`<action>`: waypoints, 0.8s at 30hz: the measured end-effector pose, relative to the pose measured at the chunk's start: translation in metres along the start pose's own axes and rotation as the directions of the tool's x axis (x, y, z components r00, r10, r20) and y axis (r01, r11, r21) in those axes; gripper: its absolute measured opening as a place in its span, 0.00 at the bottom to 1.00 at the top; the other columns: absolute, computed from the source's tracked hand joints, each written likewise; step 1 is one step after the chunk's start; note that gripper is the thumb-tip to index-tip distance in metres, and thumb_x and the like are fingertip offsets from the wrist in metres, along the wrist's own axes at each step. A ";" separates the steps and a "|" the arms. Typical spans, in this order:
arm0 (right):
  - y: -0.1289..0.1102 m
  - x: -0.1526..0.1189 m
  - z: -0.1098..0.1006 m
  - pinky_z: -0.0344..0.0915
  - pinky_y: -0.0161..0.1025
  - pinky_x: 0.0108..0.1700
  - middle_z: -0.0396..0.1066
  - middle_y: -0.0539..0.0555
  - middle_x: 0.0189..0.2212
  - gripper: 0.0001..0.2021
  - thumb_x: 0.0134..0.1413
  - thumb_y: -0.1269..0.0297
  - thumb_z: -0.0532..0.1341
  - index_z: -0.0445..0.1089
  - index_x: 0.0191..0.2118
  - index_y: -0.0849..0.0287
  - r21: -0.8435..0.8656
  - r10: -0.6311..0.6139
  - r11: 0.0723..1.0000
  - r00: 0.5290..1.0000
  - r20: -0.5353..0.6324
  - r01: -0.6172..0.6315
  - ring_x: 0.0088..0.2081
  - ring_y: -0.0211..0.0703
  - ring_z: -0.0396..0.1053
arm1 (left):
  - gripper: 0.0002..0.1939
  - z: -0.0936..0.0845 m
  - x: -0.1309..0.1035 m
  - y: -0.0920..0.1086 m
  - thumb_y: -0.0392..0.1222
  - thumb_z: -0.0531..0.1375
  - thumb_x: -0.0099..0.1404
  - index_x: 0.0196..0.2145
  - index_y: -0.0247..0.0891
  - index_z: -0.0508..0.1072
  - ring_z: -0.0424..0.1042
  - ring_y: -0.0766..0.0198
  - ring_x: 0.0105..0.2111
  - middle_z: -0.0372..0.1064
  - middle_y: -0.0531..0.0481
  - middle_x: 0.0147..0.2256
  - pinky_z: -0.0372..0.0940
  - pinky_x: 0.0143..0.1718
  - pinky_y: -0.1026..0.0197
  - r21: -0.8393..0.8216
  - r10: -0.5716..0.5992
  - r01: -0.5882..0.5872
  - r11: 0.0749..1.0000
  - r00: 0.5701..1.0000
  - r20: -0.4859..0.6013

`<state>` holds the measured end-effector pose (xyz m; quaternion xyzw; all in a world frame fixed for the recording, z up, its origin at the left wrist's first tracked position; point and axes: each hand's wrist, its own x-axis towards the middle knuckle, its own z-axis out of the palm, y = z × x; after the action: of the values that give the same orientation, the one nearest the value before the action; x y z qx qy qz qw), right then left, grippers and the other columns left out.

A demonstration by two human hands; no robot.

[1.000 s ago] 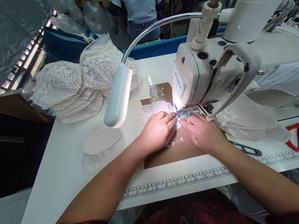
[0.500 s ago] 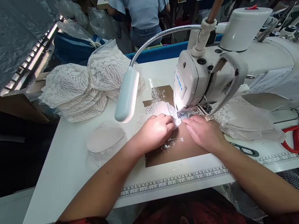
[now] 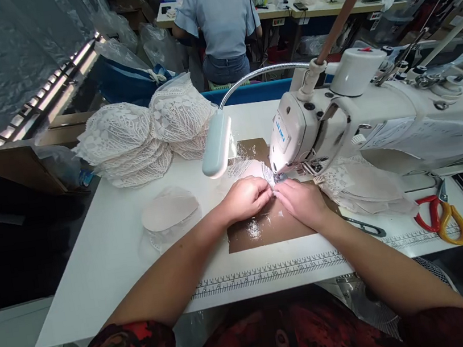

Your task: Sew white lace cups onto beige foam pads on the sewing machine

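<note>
White lace and pale fabric, a cup-shaped piece point(image 3: 252, 169), lies under the needle area of a white sewing machine point(image 3: 291, 125). My left hand point(image 3: 247, 199) is closed with curled fingers on the near edge of this piece. From the right, my right hand point(image 3: 301, 201) pinches the same edge just in front of the presser foot, its fingertips almost meeting those of the left. Fingers cover the exact spot they grip. Beneath both hands a shiny brown sheet point(image 3: 271, 230) covers part of the white table point(image 3: 110, 259).
Stacked lace cups point(image 3: 120, 134) stand at the back left, with loose pale pieces point(image 3: 170, 208) nearer. A lamp point(image 3: 215, 144) hangs above the work. Right of the machine head lie more lace pieces point(image 3: 362, 184), black snips point(image 3: 363, 226) and scissors point(image 3: 452, 223). A person point(image 3: 218, 20) sits beyond.
My right hand has drawn back from beside the needle toward my left, so the fingertips are closer together. The whole view has shifted slightly.
</note>
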<state>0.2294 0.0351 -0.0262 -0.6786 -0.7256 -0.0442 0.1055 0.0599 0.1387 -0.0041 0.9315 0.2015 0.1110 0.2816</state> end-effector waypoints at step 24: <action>0.009 -0.020 -0.007 0.57 0.39 0.37 0.71 0.57 0.35 0.17 0.59 0.74 0.52 0.74 0.48 0.60 0.036 -0.123 0.992 0.992 0.028 0.122 0.36 0.45 0.64 | 0.18 0.014 -0.007 0.001 0.44 0.48 0.73 0.47 0.36 0.74 0.69 0.59 0.36 0.72 0.42 0.48 0.64 0.36 0.56 0.494 0.345 -0.311 0.812 0.938 0.022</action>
<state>0.2397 0.0144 -0.0248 -0.6315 -0.7680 -0.0281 0.1034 0.0581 0.1286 -0.0155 0.9884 0.0689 0.1349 0.0058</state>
